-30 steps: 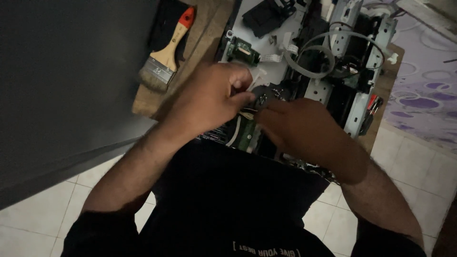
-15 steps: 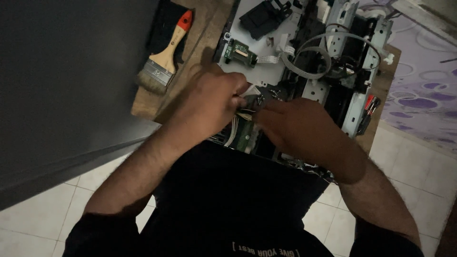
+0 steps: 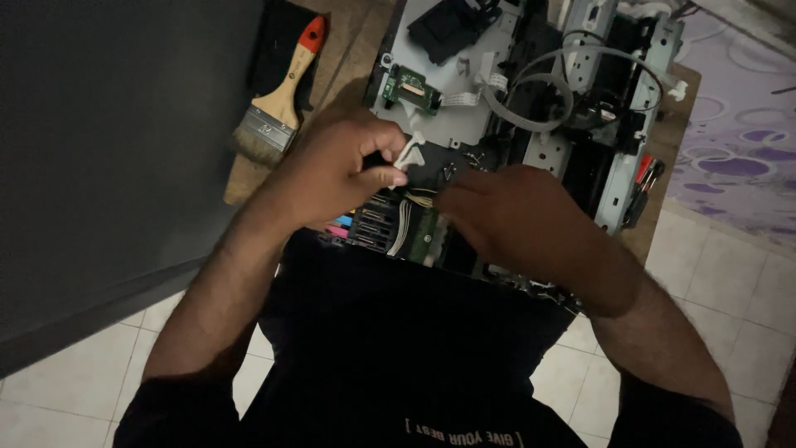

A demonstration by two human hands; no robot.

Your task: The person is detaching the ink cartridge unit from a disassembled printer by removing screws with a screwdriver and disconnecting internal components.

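1. Nearest to the camera is the person's dark shirt [image 3: 398,332], which covers the near edge of the work; pale floor tiles [image 3: 66,390] show at both sides of it.
2. Just beyond the shirt, both forearms reach over a opened grey metal printer chassis with circuit boards and cables [image 3: 572,149], and they hide much of its near part.
3. The left hand [image 3: 332,170] is closed, and its thumb and fingers pinch a small white plastic clip piece [image 3: 410,152], held just above the dark middle part of the chassis.
4. The right hand [image 3: 514,211] lies with curled fingers on the chassis, its fingertips at a bundle of thin pale wires [image 3: 419,199]; whether it grips them I cannot tell.
5. Under the hands, at the near left corner of the chassis, stands a row of dark slots with pink and blue coloured tabs [image 3: 344,224].
6. Farther on the chassis, a small green circuit board [image 3: 412,89] sits left, and a loop of grey flat ribbon cable [image 3: 531,104] is right of it.
7. To the left, well apart from the hands, a wooden-handled paintbrush with a red tip [image 3: 278,104] lies on the brown wooden table [image 3: 348,50].
8. At the far right lies a purple patterned cloth [image 3: 738,141].
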